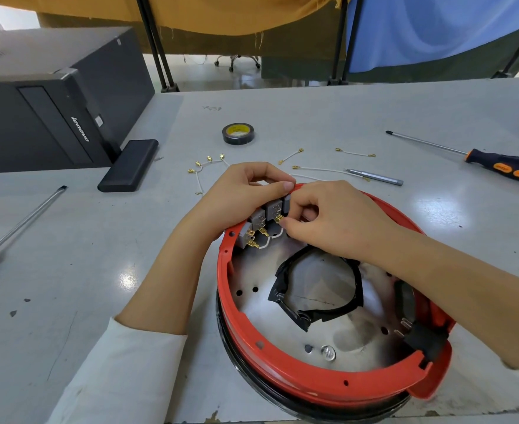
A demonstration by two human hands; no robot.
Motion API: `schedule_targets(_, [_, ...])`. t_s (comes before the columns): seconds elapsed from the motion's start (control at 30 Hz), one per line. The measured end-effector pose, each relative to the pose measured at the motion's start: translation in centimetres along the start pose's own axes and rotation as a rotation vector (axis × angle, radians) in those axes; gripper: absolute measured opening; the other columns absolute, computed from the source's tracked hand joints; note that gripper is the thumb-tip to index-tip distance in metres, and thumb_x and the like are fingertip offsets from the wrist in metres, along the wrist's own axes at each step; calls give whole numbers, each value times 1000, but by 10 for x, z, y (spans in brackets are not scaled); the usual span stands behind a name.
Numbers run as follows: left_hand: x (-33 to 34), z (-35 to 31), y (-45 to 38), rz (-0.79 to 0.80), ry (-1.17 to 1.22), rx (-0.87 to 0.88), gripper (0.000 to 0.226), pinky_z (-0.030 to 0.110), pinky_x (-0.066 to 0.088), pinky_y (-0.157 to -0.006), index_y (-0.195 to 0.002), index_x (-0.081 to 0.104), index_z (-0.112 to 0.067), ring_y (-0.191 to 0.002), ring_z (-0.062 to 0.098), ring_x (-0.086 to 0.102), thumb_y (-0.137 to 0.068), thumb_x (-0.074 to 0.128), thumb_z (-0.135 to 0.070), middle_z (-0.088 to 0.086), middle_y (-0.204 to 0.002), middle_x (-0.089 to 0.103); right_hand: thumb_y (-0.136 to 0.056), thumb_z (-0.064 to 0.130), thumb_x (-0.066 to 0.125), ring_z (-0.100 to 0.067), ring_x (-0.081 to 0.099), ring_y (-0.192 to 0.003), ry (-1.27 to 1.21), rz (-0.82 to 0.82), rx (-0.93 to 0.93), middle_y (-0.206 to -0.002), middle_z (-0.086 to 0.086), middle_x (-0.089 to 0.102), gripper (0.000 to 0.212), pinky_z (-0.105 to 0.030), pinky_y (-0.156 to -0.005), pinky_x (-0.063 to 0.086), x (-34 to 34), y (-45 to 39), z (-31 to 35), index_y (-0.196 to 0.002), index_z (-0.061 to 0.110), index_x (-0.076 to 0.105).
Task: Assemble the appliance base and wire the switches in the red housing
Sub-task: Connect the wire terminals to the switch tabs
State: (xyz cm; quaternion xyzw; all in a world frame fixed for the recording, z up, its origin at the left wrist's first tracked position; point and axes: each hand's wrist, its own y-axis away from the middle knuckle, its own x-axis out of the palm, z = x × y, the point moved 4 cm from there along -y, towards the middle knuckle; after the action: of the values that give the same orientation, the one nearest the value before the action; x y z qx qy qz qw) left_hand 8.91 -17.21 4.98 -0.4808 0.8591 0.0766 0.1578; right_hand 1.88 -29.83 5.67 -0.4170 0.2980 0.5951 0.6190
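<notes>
The red housing is lying open side up at the near edge of the bench, its grey switches lining the far wall. The wiring step is under way: the right hand is pinching a brass terminal at a switch, while the left hand is gripping the rim. Next, spare jumper wires lying beyond need seating.

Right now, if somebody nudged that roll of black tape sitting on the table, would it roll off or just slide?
The tape roll lies flat on its side on the table, so it would probably slide, not roll. It looks small and hollow, so likely light and easy to lift. Stood on its edge, it probably would roll.
</notes>
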Motion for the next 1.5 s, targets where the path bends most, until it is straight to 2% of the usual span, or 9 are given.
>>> schedule_targets(0.23, [0,1,0,-1,9,-3,12,45,52,-95,-98,72,-12,-98,31,67,-88,68,-18,5,-98,75,-76,36,61,1,46,-56,-11,-1,3,-58,30,50,25,-25,-50,30,1,-1,0,-54,29,51])
schedule_targets(0.4, [0,2,-1,0,11,0,12,46,52,-94,-97,73,-13,-98,33,67,-88,68,-18,5,-97,75,-74,32,62,-6,46,-57,-2,2,-19,-52,13,49,22,-27,-53,34,2,-1,1,-55,27,52])
schedule_targets(0.57, [0,2,-1,1,18,0,12,47,52,-94,-98,73,-12,-97,33,67,-88,68,-18,5,-97,75,-76,35,61,-4,45,-55,-11,9,-13,-59,29,50,26,-26,-52,30,1,0,1,-53,29,50])
schedule_targets(0.93, [1,1,-1,-4,11,13,12,41,53,-93,-98,73,-12,-96,27,69,-88,68,-18,3,-97,75,-77,35,62,4,46,-59,-17,-13,13,-58,33,50,27,-26,-50,29,2,0,2,-54,30,50])
schedule_targets(1.0, [1,2,-2,-6,14,14,11,40,53,-93,-96,73,-13,-96,26,69,-88,68,-18,2,-97,75,-77,34,62,5,47,-59,-8,-33,12,-57,29,51,27,-25,-49,28,3,0,2,-53,30,49])
schedule_targets(1.1, [2,4,-3,-8,25,13,8,38,53,-93,-94,73,-15,-96,24,69,-87,68,-18,1,-97,75,-78,33,62,1,45,-56,7,-56,-8,-53,15,47,28,-25,-50,29,4,1,2,-54,31,48])
schedule_targets(1.37, [2,8,-6,5,81,13,6,20,56,-80,-88,73,-18,-82,9,70,-86,69,-15,-2,-90,75,-83,33,62,-2,42,-56,21,-65,-55,-57,12,43,31,-28,-53,34,5,1,5,-56,32,45])
schedule_targets(1.5, [3,9,-8,11,92,7,6,18,55,-78,-88,73,-19,-82,8,70,-87,68,-15,-4,-89,75,-84,31,63,-2,40,-53,-5,-63,-67,-54,11,40,31,-28,-53,33,5,2,6,-58,32,46])
